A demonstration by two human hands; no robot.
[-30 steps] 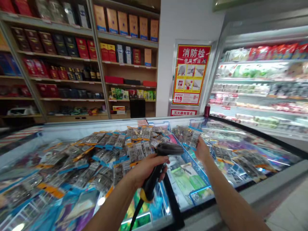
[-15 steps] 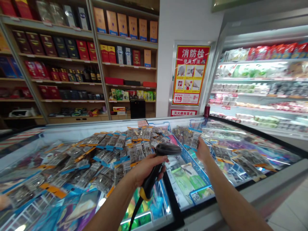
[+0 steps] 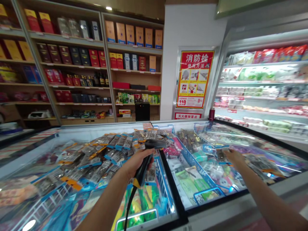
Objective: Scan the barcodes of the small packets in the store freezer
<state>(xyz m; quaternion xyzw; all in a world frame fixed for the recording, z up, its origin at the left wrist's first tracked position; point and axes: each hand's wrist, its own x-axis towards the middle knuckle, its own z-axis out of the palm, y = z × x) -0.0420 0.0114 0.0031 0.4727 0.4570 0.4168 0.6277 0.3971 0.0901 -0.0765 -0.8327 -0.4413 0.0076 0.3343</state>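
Observation:
My left hand point(image 3: 138, 162) is wrapped round the handle of a black barcode scanner point(image 3: 142, 166) with a yellow band and a cable hanging from its base. The scanner's head sits above the freezer divider, at the edge of the heap of packets. Farther right, my right hand point(image 3: 234, 157) pinches a small blue-edged packet point(image 3: 221, 154) over the freezer's glass lid. Beside that hand, several similar packets point(image 3: 261, 165) lie on the glass. On the left, many brown packets point(image 3: 96, 157) with blue or orange edges are heaped up.
Chest freezers point(image 3: 204, 210) with blue wire baskets point(image 3: 199, 163) hold coloured bags. Wooden shelves point(image 3: 134, 70) with boxed bottles stand behind, beside a red and yellow poster point(image 3: 195, 80). A lit chiller point(image 3: 264, 83) is at the right. A red can point(image 3: 211, 114) stands at the freezer's back edge.
My right hand has carried the packet rightward, from above the freezer basket to beside the packets on the glass. My left hand and scanner have shifted slightly left; the view has tilted up.

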